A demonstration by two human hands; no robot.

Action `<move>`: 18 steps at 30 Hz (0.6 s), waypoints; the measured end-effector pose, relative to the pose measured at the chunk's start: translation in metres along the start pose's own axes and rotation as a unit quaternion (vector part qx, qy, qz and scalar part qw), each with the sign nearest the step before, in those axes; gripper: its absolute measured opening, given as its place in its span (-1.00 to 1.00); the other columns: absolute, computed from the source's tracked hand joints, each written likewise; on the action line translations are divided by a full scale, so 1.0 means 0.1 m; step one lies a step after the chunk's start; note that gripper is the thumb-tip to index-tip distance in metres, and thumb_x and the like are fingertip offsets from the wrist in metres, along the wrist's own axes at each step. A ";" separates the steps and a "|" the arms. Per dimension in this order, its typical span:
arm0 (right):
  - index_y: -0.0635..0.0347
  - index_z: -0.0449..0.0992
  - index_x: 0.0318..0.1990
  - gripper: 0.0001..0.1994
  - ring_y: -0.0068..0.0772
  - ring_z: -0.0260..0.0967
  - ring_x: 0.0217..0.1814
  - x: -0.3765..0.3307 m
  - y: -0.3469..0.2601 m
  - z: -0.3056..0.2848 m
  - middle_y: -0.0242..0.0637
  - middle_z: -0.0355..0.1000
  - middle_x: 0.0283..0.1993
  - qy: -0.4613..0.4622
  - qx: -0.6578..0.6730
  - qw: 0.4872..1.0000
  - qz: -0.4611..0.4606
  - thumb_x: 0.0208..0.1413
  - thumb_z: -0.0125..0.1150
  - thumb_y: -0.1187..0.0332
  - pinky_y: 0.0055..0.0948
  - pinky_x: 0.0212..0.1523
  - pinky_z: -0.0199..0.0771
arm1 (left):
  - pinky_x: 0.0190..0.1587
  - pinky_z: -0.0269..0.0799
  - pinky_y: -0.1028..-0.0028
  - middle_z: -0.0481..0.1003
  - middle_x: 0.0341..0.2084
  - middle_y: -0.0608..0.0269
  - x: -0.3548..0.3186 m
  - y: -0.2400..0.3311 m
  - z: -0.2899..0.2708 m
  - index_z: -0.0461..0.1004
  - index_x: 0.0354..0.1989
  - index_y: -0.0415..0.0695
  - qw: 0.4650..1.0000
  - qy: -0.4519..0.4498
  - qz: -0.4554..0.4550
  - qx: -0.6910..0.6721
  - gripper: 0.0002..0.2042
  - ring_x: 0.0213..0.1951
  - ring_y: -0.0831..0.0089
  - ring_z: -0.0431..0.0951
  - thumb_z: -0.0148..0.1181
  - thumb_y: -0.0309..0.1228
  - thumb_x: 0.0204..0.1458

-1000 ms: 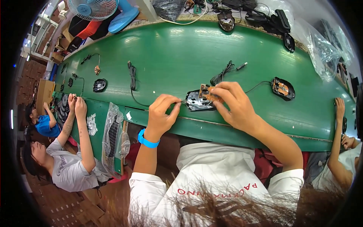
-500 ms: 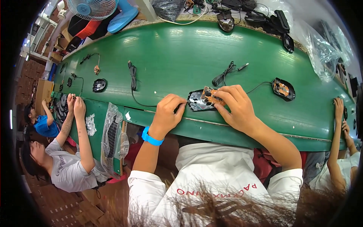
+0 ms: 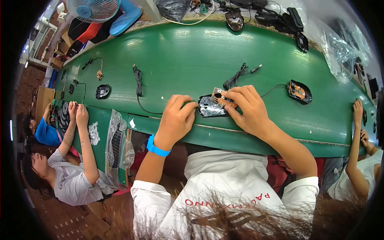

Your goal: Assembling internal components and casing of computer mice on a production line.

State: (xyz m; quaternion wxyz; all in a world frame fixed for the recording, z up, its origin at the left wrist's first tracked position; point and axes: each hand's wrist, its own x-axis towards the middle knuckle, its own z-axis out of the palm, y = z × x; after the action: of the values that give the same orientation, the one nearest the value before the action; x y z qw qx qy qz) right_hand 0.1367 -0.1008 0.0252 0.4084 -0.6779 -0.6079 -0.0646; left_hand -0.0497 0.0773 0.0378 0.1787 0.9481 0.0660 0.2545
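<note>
A black mouse base shell [image 3: 208, 108] lies near the front edge of the green work surface. Over its right part my right hand [image 3: 250, 107] pinches an orange-brown circuit board [image 3: 217, 96], which is tilted above the shell. My left hand [image 3: 176, 120] is closed at the shell's left end, with a mouse cable [image 3: 147, 109] running in under its fingers. Its fingertips touch or nearly touch the shell; the exact grip is hidden. That cable leads back to a tied black bundle [image 3: 138, 82]. My left wrist wears a blue band [image 3: 157, 147].
To the right sits another opened mouse [image 3: 299, 92], its cable running to a tied bundle [image 3: 237, 78]. A black mouse shell [image 3: 103, 91] lies left. Cables, mice and plastic bags [image 3: 334, 48] crowd the far edge. Co-workers sit on both sides, their hands [image 3: 78, 114] over the surface.
The circuit board has shifted slightly left and tilted differently over the shell in my right hand. My left hand stays at the shell's end. The whole view has shifted a little.
</note>
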 end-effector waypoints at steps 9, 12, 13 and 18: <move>0.17 0.59 -0.05 -0.68 -0.10 0.40 -0.04 0.00 0.05 0.02 -0.22 0.51 -0.04 -0.001 0.002 1.000 -0.005 -0.02 0.43 0.50 -0.23 -0.06 0.49 | 0.01 0.43 0.11 0.50 -0.11 0.06 -0.19 0.37 0.29 0.61 -0.12 -0.20 1.000 0.015 -0.010 0.019 -0.66 -0.05 0.03 0.47 0.27 -0.60 -0.15; 0.16 0.60 -0.08 -0.71 -0.11 0.41 -0.05 0.01 0.06 0.01 -0.23 0.51 -0.04 -0.002 0.004 1.000 -0.006 0.00 0.42 0.50 -0.22 -0.06 0.49 | 0.03 0.41 0.09 0.48 -0.07 0.06 -0.22 0.37 0.33 0.62 -0.10 -0.18 0.999 0.022 -0.023 0.029 -0.65 -0.01 0.01 0.45 0.27 -0.58 -0.16; 0.16 0.60 -0.08 -0.72 -0.11 0.41 -0.04 0.01 0.08 0.02 -0.23 0.51 -0.04 -0.003 0.002 1.000 -0.007 0.00 0.42 0.50 -0.22 -0.06 0.49 | 0.05 0.40 0.08 0.47 -0.05 0.05 -0.22 0.37 0.33 0.62 -0.09 -0.17 0.999 0.027 -0.028 0.034 -0.64 0.01 0.00 0.44 0.27 -0.57 -0.17; 0.15 0.62 -0.11 -0.74 -0.10 0.42 -0.04 -0.01 0.12 0.03 -0.22 0.51 -0.02 -0.013 0.007 1.000 -0.012 0.01 0.42 0.50 -0.22 -0.05 0.51 | 0.09 0.40 0.08 0.47 -0.01 0.04 -0.21 0.37 0.32 0.63 -0.08 -0.16 0.999 0.007 -0.037 0.029 -0.60 0.04 0.00 0.44 0.22 -0.62 -0.19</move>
State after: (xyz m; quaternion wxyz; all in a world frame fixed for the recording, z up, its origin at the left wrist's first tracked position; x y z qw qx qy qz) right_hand 0.1459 -0.0995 0.0169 0.4044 -0.6685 -0.6216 -0.0567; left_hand -0.0503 0.0284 0.0165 0.1600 0.9480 0.1098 0.2524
